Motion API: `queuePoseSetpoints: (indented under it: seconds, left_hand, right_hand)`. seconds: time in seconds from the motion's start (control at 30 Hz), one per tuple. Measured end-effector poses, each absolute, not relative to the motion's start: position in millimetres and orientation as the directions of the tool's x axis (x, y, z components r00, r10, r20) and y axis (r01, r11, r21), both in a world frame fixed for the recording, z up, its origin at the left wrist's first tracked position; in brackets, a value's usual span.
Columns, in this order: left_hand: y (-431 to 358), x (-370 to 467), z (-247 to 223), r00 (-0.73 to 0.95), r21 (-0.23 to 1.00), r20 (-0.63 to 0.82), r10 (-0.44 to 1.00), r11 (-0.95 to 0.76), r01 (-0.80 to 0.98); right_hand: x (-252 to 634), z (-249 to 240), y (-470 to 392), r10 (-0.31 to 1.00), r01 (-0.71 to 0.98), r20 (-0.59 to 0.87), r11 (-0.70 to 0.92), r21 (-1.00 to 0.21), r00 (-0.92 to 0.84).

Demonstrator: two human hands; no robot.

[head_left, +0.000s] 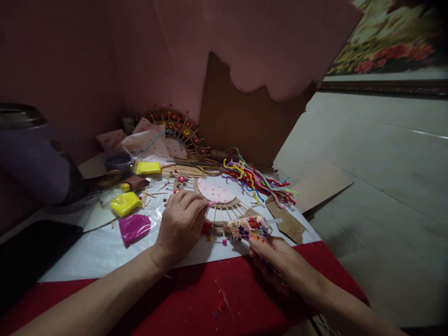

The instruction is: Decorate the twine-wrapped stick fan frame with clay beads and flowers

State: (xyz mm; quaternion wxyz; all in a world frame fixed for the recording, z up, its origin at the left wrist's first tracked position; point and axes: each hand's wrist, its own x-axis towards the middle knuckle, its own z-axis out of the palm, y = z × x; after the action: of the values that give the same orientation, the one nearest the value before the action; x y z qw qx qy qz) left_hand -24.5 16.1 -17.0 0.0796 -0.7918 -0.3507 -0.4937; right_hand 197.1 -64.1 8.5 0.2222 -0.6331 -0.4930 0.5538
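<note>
My right hand (276, 259) is wrapped round a flower-patterned hot glue gun (248, 227). A clear glue stick sticks out of the gun's back, a small red light glows on it, and its nose points left. My left hand (184, 224) is closed, with a small pink piece (212, 204) at its fingertips; the exact shape of this piece cannot be made out. Both hands are over a half-round craft of thin sticks and twine, whose middle is a white dotted fabric panel (215, 190). Pink and dark beads show along its outer edge. The left hand hides part of it.
Yellow clay packets (126, 204) and a magenta packet (135, 228) lie left. Colourful pipe cleaners (259, 182), scissors (210, 167) and a finished-looking stick fan (185, 128) are behind. Cardboard (248, 119) leans on the wall. A purple container (35, 154) stands far left.
</note>
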Motion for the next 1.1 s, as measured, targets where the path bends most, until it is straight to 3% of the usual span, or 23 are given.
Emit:
queuePoseSetpoints:
  seconds: [0.27,0.63,0.93,1.1]
  left_hand:
    - [16,-24,-17,0.264,0.219,0.840,0.473,-0.743,0.632]
    - [17,-24,-18,0.269,0.215,0.841,0.470,-0.746,0.630]
    - [17,-24,-19,0.271,0.201,0.850,0.452,-0.753,0.626]
    - [18,-24,-19,0.279,0.201,0.845,0.457,-0.755,0.625]
  right_hand:
    - [196,12,-63,0.859,0.431,-0.504,-0.423,-0.797,-0.089]
    - [194,12,-64,0.855,0.328,-0.518,-0.482,-0.813,-0.028]
    - [197,9,-70,0.857,0.074,-0.499,-0.494,-0.866,-0.130]
    - [196,16,-73,0.905,-0.078,-0.407,-0.418,-0.905,-0.127]
